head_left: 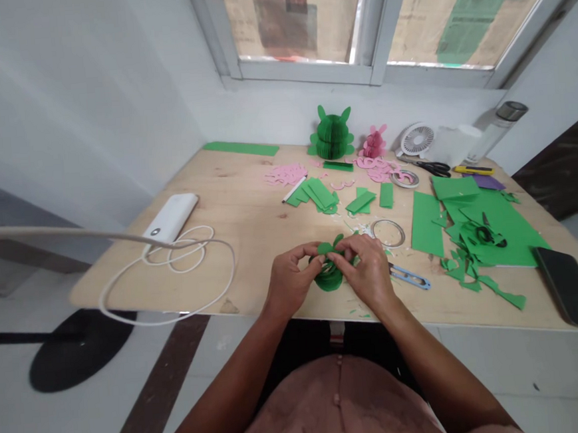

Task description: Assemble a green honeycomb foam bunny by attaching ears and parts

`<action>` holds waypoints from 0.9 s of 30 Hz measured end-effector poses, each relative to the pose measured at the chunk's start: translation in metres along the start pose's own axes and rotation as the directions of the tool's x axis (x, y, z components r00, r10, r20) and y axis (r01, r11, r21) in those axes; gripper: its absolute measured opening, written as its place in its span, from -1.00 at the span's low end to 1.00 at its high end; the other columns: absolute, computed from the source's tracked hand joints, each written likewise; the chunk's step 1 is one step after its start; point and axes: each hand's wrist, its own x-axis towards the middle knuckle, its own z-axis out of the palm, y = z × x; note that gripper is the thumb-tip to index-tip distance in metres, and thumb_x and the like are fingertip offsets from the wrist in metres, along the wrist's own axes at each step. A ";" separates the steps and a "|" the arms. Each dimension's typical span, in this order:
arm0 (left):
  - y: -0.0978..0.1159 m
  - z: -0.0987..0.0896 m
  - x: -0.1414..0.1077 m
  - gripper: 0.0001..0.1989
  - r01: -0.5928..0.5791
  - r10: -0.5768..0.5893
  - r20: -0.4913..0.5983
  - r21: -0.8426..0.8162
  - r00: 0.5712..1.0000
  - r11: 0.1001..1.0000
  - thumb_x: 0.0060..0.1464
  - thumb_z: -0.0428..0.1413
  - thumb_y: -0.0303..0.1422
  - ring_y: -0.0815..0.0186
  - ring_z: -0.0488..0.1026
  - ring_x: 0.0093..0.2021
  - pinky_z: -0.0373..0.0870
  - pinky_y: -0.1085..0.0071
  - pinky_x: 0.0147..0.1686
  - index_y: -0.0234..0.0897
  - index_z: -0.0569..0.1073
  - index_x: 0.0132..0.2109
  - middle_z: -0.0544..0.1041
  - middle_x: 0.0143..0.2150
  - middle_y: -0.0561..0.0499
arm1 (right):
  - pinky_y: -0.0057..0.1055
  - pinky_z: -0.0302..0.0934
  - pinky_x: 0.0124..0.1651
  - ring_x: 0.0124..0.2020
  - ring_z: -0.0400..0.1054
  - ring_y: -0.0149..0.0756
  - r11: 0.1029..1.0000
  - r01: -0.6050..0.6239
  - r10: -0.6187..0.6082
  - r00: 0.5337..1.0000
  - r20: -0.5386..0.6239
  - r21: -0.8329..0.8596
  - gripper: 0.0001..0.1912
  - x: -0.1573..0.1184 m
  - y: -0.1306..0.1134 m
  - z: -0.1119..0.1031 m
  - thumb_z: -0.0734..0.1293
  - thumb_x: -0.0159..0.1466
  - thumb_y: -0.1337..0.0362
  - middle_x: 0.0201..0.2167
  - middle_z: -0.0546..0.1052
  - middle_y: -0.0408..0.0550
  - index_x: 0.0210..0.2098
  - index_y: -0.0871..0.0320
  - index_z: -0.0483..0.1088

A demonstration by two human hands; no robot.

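Near the table's front edge, a small green paper figure with rounded layers and ear-like tips is pinched between both hands. My left hand grips its left side with thumb and fingers. From the other side, my right hand is closed on its upper right part. My fingers cover much of its middle. A blue-handled cutter lies just right of my right hand. Beyond that hand is a roll of tape. Green paper strips and small scraps lie further back.
At the back stand a larger green paper figure, a pink one, a white fan and a bottle. Black scissors, green sheets and a dark phone lie right. A white power bank with cable is left.
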 end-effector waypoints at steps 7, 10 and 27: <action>0.008 -0.007 0.000 -0.90 -0.031 0.027 0.077 0.048 0.997 0.998 -0.06 0.18 -0.33 0.15 0.52 -0.06 0.36 0.20 0.05 -0.28 0.52 -0.41 0.61 -0.13 -0.11 | -0.32 0.06 -0.23 -0.42 0.29 -0.28 0.995 0.002 -0.009 0.998 0.066 0.101 -0.91 0.000 -0.006 -0.009 0.32 0.25 0.25 -0.56 0.40 -0.17 -0.30 0.12 0.45; 0.011 -0.009 0.000 -0.92 -0.070 0.063 0.108 0.068 0.992 0.995 -0.03 0.16 -0.34 0.16 0.49 -0.01 0.33 0.18 0.08 -0.25 0.52 -0.40 0.61 -0.14 -0.08 | -0.32 0.04 -0.23 -0.43 0.28 -0.29 0.994 0.005 -0.014 0.996 0.085 0.105 -0.93 0.000 -0.008 -0.012 0.32 0.24 0.28 -0.57 0.38 -0.18 -0.37 0.12 0.43; 0.019 -0.012 0.001 -0.95 -0.109 0.090 0.178 0.099 0.980 0.989 -0.04 0.14 -0.39 0.16 0.45 0.05 0.29 0.15 0.12 -0.23 0.50 -0.41 0.61 -0.13 -0.07 | -0.34 0.01 -0.27 -0.46 0.20 -0.33 0.989 0.030 -0.041 0.996 0.076 0.145 -0.81 -0.003 -0.012 -0.015 0.27 0.27 0.30 -0.59 0.31 -0.21 -0.49 0.12 0.28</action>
